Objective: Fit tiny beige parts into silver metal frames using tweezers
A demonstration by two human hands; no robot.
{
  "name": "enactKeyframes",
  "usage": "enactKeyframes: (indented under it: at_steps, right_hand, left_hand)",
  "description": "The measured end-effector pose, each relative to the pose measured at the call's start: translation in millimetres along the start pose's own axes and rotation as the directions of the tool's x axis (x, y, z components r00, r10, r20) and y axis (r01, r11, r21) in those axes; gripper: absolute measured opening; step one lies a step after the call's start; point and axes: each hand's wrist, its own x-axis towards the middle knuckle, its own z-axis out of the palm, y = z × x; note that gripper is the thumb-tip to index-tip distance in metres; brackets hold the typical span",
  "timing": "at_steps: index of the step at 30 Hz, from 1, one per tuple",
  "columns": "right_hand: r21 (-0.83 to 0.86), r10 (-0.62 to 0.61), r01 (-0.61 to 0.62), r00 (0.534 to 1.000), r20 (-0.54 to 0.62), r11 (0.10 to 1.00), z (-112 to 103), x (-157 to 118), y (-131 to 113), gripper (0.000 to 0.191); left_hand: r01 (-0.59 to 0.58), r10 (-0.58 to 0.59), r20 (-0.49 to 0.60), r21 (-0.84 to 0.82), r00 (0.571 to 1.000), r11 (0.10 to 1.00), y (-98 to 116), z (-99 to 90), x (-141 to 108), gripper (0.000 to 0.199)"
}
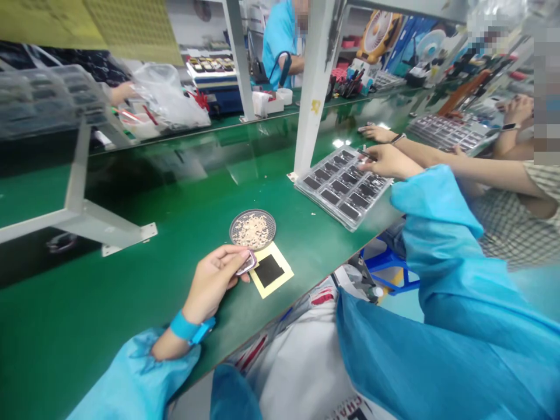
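Note:
My left hand (214, 274), with a blue band at the wrist, pinches a small flat part with a purple rim (247, 263) between thumb and fingers. Just beneath it lie a yellow sheet (286, 269) with a black rectangle (269, 270) on it and a round, dark mesh dish (272, 226) of small pale pieces. Out to the right, my right hand (391, 161) is over the far right side of a clear compartment tray (350, 224) of dark rectangular parts. Its fingers are closed around something thin and dark that I cannot make out.
A co-worker's hand (378, 133) rests on the bench beyond my right hand. More trays (455, 131) stand farther right. A white post (312, 99) rises behind the near tray, and a white metal bracket (109, 224) stands at left. Another person (280, 41) is across the bench.

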Motion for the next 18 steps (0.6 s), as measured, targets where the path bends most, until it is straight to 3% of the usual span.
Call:
enactKeyframes:
  at_steps: [2,5,9,11,14,18]
  right_hand:
    - [0.207,-0.113,0.1,0.992,0.054,0.973,15,-4,-49,0.032]
    - [0.492,-0.285,0.214,0.956,0.071,0.844,49,-16,-135,0.027]
    - [0.706,-0.405,0.189,0.902,0.151,0.683,93,-29,-222,0.02]
    - [0.772,-0.443,0.188,0.887,0.133,0.608,113,-34,-243,0.02]
    - [0.847,-0.429,0.125,0.894,0.13,0.517,142,-44,-250,0.027]
    - [0.879,-0.377,-0.145,0.863,0.337,0.454,172,-60,-239,0.036]
  left_hand:
    - [-0.009,0.009,-0.012,0.003,1.0,1.0,2,-1.9,0,0.044]
    - [-0.024,0.024,-0.02,-0.021,1.0,0.999,3,-4.5,1,0.041]
    - [-0.027,0.025,-0.027,-0.061,0.999,0.998,3,-7.8,4,0.04]
    - [-0.048,0.045,-0.044,-0.082,0.998,0.995,3,-9.7,5,0.042]
    - [-0.135,0.121,-0.125,-0.109,0.985,0.985,0,-13.5,10,0.048]
    - [-0.294,0.272,-0.193,-0.094,0.943,0.951,-10,-19.6,18,0.055]
